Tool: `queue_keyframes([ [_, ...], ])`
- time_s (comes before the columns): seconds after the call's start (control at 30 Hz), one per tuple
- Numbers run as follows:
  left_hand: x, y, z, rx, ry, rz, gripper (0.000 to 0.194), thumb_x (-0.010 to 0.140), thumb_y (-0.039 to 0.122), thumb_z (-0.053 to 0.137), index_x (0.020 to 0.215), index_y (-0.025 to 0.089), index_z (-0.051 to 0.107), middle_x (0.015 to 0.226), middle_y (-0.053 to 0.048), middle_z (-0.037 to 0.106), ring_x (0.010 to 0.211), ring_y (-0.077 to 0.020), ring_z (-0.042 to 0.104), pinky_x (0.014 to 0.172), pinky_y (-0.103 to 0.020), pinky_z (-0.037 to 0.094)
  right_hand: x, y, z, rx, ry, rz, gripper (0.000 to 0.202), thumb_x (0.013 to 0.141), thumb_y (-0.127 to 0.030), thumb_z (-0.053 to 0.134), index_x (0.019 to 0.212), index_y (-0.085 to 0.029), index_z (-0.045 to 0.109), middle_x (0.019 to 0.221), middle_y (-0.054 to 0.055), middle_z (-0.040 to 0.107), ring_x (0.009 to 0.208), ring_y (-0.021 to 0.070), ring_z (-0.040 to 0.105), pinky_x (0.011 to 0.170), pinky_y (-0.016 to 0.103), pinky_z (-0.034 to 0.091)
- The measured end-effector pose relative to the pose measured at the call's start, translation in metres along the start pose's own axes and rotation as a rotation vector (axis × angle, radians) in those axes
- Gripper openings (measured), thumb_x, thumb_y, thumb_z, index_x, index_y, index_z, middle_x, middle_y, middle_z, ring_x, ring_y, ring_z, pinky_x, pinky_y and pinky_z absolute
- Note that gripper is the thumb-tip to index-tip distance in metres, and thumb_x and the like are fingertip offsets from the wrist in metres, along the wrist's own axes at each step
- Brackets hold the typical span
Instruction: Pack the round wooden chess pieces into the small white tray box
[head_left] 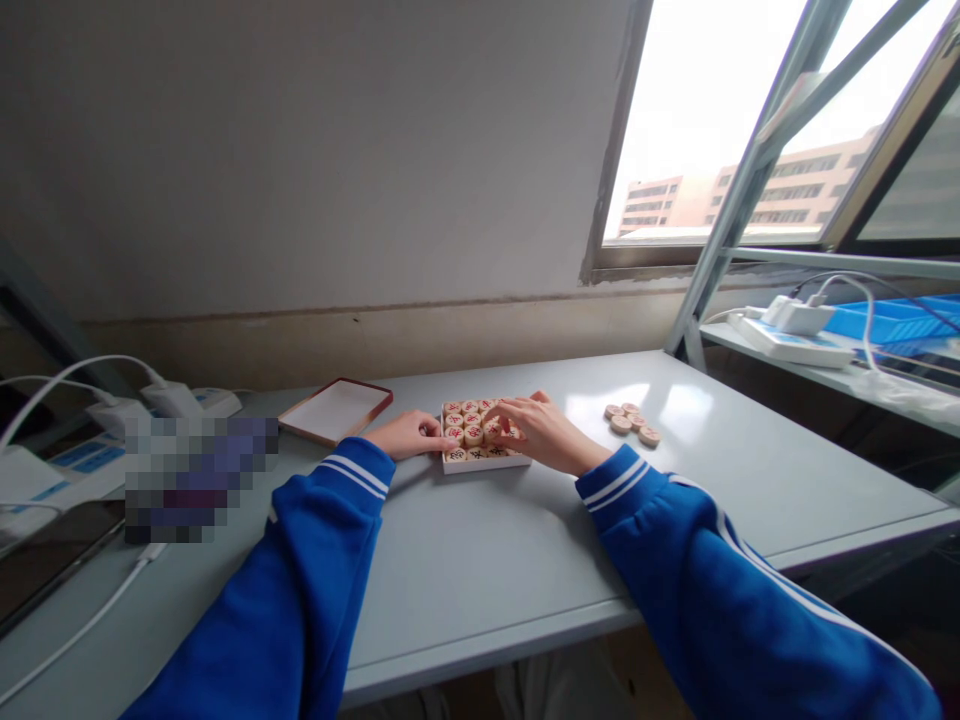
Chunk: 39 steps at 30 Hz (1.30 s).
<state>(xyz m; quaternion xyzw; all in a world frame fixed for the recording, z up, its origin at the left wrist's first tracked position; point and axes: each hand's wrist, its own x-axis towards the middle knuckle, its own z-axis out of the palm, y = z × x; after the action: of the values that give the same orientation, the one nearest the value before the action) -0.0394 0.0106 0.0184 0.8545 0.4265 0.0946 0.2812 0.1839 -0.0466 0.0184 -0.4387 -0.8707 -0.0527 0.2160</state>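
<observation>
A shallow white box on the desk holds rows of round wooden Chinese chess pieces with red and black characters. At the box's left side is my left hand, its fingers curled and its thumb stretched over the rim. My right hand reaches over the right part of the box, fingers bent down with thumb and forefinger around a piece there; the hand hides several pieces. Several loose Chinese chess pieces lie on the desk to the right.
The box lid, white inside with a red-brown edge, lies left of the box. Farther left are power strips with white chargers, cables and a dark phone. A metal frame rises at right, beside a shelf with a blue basket.
</observation>
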Motion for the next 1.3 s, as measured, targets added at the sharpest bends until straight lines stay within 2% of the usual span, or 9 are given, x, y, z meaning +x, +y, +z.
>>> queue_keyframes([
  [0.17,0.001,-0.003,0.001,-0.005,0.004,0.010,0.046,0.060,0.061,0.052,0.055,0.015,0.054,0.053,0.003,0.042,0.055,-0.0112,0.037,0.051,-0.023,0.024,0.001,-0.003,0.004,-0.005,0.036,0.046,0.025,0.079,-0.036,0.052,0.098,-0.020,0.048,0.082,0.002,0.061,0.078,0.0155,0.054,0.068,0.027,0.025],
  [0.27,0.001,-0.003,0.001,-0.007,0.002,0.007,0.046,0.060,0.061,0.052,0.055,0.015,0.054,0.052,0.003,0.041,0.054,-0.0111,0.036,0.050,-0.024,0.023,0.004,-0.009,0.008,0.010,0.075,0.070,0.031,0.076,-0.041,0.054,0.096,-0.019,0.046,0.087,0.003,0.060,0.082,0.0166,0.053,0.068,0.027,0.024],
  [0.57,-0.002,0.002,-0.004,-0.051,-0.023,0.009,0.043,0.062,0.057,0.053,0.055,0.015,0.056,0.054,0.002,0.044,0.056,-0.0111,0.038,0.053,-0.023,0.027,0.007,-0.012,0.016,-0.007,0.108,0.052,0.023,0.079,-0.039,0.051,0.087,-0.019,0.044,0.091,0.004,0.059,0.083,0.0167,0.051,0.068,0.027,0.024],
  [0.7,-0.002,0.000,-0.005,-0.186,-0.070,-0.004,0.044,0.063,0.058,0.050,0.057,0.014,0.056,0.054,0.001,0.048,0.056,-0.0120,0.042,0.056,-0.024,0.032,0.007,-0.011,0.017,-0.004,0.101,0.050,0.022,0.080,-0.039,0.051,0.086,-0.019,0.044,0.088,0.004,0.059,0.082,0.0166,0.051,0.067,0.027,0.024],
  [0.83,0.002,-0.005,-0.003,-0.297,-0.045,-0.049,0.049,0.066,0.060,0.042,0.053,0.014,0.053,0.055,-0.002,0.051,0.054,-0.0121,0.043,0.058,-0.026,0.035,0.007,-0.012,0.017,0.003,0.098,0.051,0.021,0.080,-0.038,0.051,0.085,-0.019,0.044,0.087,0.003,0.059,0.081,0.0164,0.051,0.067,0.027,0.024],
  [0.97,0.004,-0.009,0.001,-0.229,-0.005,-0.041,0.047,0.067,0.060,0.045,0.054,0.015,0.051,0.052,0.001,0.049,0.051,-0.0116,0.043,0.055,-0.025,0.034,0.007,-0.012,0.016,0.009,0.095,0.057,0.020,0.080,-0.038,0.051,0.083,-0.019,0.044,0.086,0.003,0.059,0.079,0.0158,0.051,0.067,0.027,0.024],
  [1.3,0.000,-0.004,0.000,-0.100,0.012,-0.022,0.050,0.067,0.062,0.044,0.061,0.014,0.058,0.053,0.001,0.050,0.055,-0.0131,0.046,0.056,-0.024,0.032,0.008,-0.012,0.016,0.017,0.090,0.062,0.021,0.080,-0.038,0.052,0.079,-0.019,0.043,0.084,0.002,0.059,0.077,0.0152,0.052,0.066,0.026,0.024],
])
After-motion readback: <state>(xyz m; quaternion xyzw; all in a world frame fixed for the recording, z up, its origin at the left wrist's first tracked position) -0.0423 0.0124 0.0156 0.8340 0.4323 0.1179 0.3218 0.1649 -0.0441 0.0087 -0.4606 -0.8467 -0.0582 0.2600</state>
